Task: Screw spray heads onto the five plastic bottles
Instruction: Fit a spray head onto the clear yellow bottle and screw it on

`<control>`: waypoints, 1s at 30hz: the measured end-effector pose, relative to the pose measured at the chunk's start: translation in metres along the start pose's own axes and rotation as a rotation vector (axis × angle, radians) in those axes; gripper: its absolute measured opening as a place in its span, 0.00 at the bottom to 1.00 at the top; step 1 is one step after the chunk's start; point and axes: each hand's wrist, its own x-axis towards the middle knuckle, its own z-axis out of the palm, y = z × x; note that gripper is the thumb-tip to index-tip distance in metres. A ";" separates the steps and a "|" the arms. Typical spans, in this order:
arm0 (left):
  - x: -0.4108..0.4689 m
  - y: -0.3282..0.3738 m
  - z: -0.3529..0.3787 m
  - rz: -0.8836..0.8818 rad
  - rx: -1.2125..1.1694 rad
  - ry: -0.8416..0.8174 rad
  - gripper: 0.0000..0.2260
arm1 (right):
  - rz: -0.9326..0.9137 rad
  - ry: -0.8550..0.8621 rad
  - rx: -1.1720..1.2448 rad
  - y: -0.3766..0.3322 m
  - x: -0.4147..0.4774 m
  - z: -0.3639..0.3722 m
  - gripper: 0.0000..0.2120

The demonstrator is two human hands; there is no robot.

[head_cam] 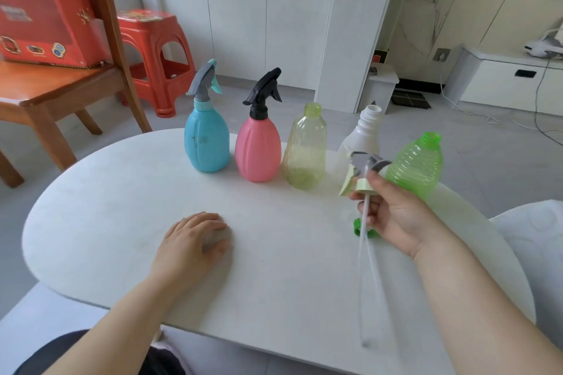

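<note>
The fingers (pixel 377 184) of the right hand (pixel 396 219) are curled round the collar of a grey and pale green spray head (pixel 362 175), which is held above the bench (pixel 122 207) with its nozzle uppermost. Its clear dip tube (pixel 367 268) is seen running down past the palm toward the near edge, blurred along its length. The left hand (pixel 195 240) is laid palm-down on the bench, its fingers relaxed and lightly bent, with nothing held. A green ribbed part (pixel 359 230) is noted on the bench just behind the right hand and largely hidden by it; what it is cannot be told. Five bottles are stood in a row along the far side of the bench. From the left are recorded: a blue bottle (pixel 207 143) fitted with a grey and teal spray head (pixel 204 81); a pink bottle (pixel 258 149) fitted with a black spray head (pixel 264 88); a yellowish clear bottle (pixel 304 149), neck open; a white bottle (pixel 365 128), neck open, partly covered by the held spray head; and a green bottle (pixel 416 164), neck open, nearest the right hand. Beyond the bench at left, a wooden chair (pixel 61 85) carrying a red box (pixel 39 15) and a red plastic stool (pixel 152 49) are observed.
</note>
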 end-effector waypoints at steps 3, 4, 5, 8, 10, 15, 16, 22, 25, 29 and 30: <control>0.000 0.015 -0.002 -0.046 -0.114 -0.026 0.09 | -0.044 0.014 0.149 -0.003 -0.001 -0.016 0.07; 0.003 0.024 -0.004 -0.056 -0.169 -0.031 0.08 | -0.062 0.020 0.185 -0.003 0.000 -0.021 0.06; 0.009 0.034 -0.007 -0.051 -0.208 -0.025 0.08 | -0.077 0.024 0.209 -0.002 0.000 -0.025 0.07; 0.039 0.070 -0.018 0.031 -0.303 0.051 0.11 | -0.099 0.044 0.230 0.009 0.002 -0.034 0.07; 0.066 0.097 -0.023 0.066 -0.371 0.101 0.16 | -0.108 0.053 0.245 0.016 0.003 -0.041 0.07; 0.126 0.142 -0.018 0.028 -0.367 0.143 0.30 | -0.159 0.052 0.241 0.020 0.008 -0.050 0.06; 0.135 0.147 -0.016 -0.009 -0.387 0.150 0.30 | -0.175 0.044 0.244 0.020 0.008 -0.050 0.06; 0.160 0.154 -0.008 -0.100 -0.474 0.147 0.19 | -0.185 0.015 0.244 0.027 0.009 -0.047 0.10; 0.161 0.156 -0.007 -0.062 -0.536 0.140 0.16 | -0.202 0.015 0.242 0.028 0.010 -0.045 0.10; 0.162 0.161 -0.002 -0.057 -0.544 0.140 0.15 | -0.222 0.027 0.237 0.029 0.010 -0.046 0.10; 0.160 0.162 -0.001 -0.051 -0.553 0.142 0.14 | -0.234 0.027 0.234 0.029 0.010 -0.045 0.09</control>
